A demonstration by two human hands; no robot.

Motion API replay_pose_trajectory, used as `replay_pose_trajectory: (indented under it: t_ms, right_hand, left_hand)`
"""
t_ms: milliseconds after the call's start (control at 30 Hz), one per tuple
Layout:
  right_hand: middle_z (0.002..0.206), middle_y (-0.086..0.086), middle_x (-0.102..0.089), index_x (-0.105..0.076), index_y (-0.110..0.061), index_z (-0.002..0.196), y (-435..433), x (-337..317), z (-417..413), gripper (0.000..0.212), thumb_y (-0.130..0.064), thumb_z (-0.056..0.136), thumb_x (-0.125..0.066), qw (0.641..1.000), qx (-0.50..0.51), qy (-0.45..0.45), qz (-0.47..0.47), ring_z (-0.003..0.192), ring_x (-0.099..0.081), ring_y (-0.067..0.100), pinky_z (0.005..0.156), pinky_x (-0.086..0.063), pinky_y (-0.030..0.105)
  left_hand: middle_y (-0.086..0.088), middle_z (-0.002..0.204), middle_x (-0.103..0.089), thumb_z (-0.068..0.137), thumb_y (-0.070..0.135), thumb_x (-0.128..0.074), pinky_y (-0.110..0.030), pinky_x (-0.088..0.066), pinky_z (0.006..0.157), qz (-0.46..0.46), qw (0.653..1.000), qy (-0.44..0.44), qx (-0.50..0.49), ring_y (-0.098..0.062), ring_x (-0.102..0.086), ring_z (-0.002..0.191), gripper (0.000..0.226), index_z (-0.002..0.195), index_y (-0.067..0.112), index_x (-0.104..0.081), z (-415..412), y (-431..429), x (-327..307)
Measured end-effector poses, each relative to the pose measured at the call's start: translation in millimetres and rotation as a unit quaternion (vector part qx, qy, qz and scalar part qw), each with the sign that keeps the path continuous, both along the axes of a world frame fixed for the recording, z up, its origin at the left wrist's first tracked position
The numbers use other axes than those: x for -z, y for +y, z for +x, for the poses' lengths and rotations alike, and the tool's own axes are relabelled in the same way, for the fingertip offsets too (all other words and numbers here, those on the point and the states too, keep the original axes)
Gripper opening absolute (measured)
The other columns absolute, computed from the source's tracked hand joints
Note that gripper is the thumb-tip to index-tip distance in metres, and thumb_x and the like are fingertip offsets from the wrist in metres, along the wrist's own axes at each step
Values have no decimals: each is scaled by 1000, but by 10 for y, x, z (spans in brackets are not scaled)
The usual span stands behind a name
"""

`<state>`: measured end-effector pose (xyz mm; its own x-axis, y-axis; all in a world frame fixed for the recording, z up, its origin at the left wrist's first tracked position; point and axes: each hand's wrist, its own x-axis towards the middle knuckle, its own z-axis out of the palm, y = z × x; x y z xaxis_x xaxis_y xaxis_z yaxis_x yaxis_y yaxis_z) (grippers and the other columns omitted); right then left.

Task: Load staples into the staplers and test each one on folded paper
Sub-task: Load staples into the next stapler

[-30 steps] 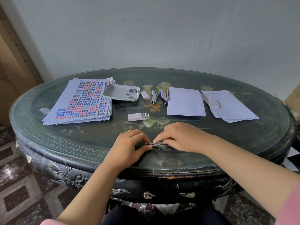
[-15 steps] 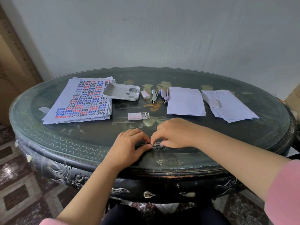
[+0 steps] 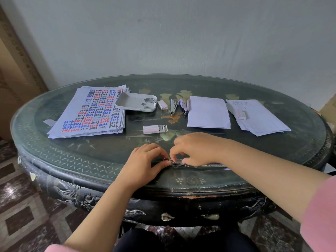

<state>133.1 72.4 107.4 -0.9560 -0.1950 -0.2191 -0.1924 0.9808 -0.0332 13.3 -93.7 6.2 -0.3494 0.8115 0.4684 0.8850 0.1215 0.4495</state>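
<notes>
Here's the stapler (image 3: 179, 162), opened flat at the tabletop's (image 3: 91, 155) near edge, likely so its channel faces up for loading. The left hand (image 3: 143, 160) curls round its left end, pinning it steady. The right hand (image 3: 196, 148) arches over, fingers (image 3: 173, 154) pinching the rail; whether they hold staples is too small to tell. The open staple box (image 3: 154, 129) waits just beyond.

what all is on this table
printed sheets: 1 stack, white, coloured print, left
tray: 1, white, beside sheets, holds staples
closed staple box: 1, pinkish, right of tray
open staple box: 1, pinkish, mid-table
grey stapler, lilac stapler: 2, behind centre
blank paper: 1 stack, white, right of centre
loose papers: 1 pile, white, far right, staple box on top
table: 1, dark
metal stapler: 1, near edge
hands: left, right, holding metal stapler
</notes>
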Motion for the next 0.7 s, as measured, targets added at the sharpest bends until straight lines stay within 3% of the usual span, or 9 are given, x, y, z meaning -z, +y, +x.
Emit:
replay_pose_trajectory:
  t_ms: [267, 467, 700]
  right_hand:
    - [87, -8, -44, -56, -32, 108, -36, -26, -6, 21, -20, 91, -55, 999, -8, -26, 39, 82, -49, 15, 61, -39, 31]
    - [85, -6, -42, -47, -23, 92, -37, -19, -23, 10, -14, 88, -51, 997, -21, -14, 66, 81, -50, 20, 57, -34, 31]
    - [77, -9, -50, -47, -23, 83, -3, -37, 75, 13, -24, 92, -56, 1000, 10, -6, 1, 74, -50, 15, 62, -43, 34]
  left_hand:
    - [22, 93, -57, 84, 54, -57, -35, -47, 76, 5, 1000, 2, -1, 0, -49, 85, 20, 92, 36, -59, 4, 2, -1]
    - [22, 95, -56, 84, 53, -57, -35, -47, 78, 1, 1000, 0, -3, 0, -49, 86, 19, 92, 36, -58, 6, 2, -3]
    - [22, 94, -57, 84, 53, -56, -36, -47, 80, -3, 1000, -4, -7, -2, -53, 88, 20, 91, 35, -60, 19, -1, -12]
